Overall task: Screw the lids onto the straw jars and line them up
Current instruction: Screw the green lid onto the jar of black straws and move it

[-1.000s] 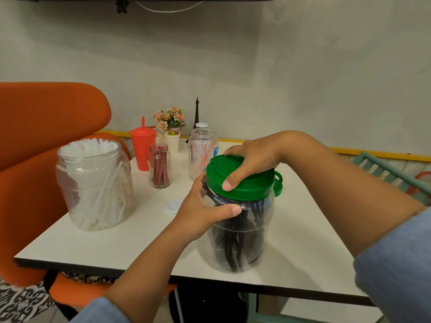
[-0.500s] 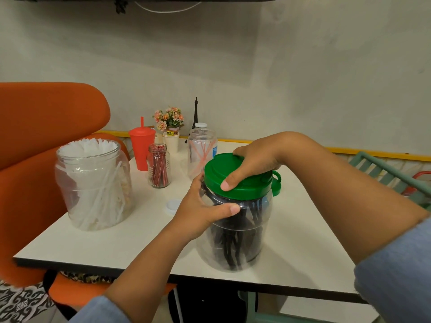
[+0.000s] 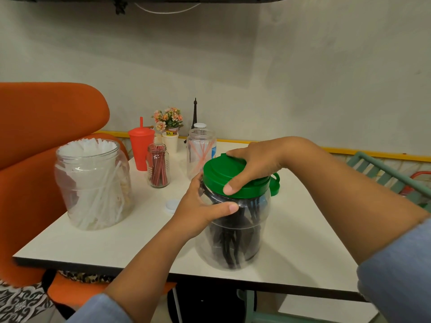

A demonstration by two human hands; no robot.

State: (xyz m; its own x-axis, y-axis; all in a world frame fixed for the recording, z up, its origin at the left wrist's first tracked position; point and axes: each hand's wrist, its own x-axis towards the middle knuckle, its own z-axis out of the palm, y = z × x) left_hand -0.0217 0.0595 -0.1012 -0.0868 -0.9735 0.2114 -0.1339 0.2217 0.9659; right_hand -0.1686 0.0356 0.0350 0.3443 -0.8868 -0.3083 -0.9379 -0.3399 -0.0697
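Note:
A clear jar of black straws (image 3: 235, 241) stands near the table's front edge. My left hand (image 3: 200, 210) grips its shoulder. My right hand (image 3: 251, 164) is clamped over the green lid (image 3: 221, 173) that sits on the jar's mouth. At the left, a big open jar of white straws (image 3: 93, 187) has no lid. A small open jar of red straws (image 3: 158, 169) stands behind it. A jar with a few pink straws (image 3: 200, 152) carries a white cap. A loose white lid (image 3: 172, 205) lies on the table between the jars.
The white table (image 3: 303, 229) meets the wall at the back. A red tumbler (image 3: 141, 148), a paper cup (image 3: 170, 142), a flower pot (image 3: 168, 118) and a small tower figure (image 3: 195, 110) stand there. An orange chair (image 3: 42, 127) is at the left, a green chair (image 3: 384, 171) at the right.
My right hand has shifted slightly around the green lid; the jar and my left hand stay almost where they were.

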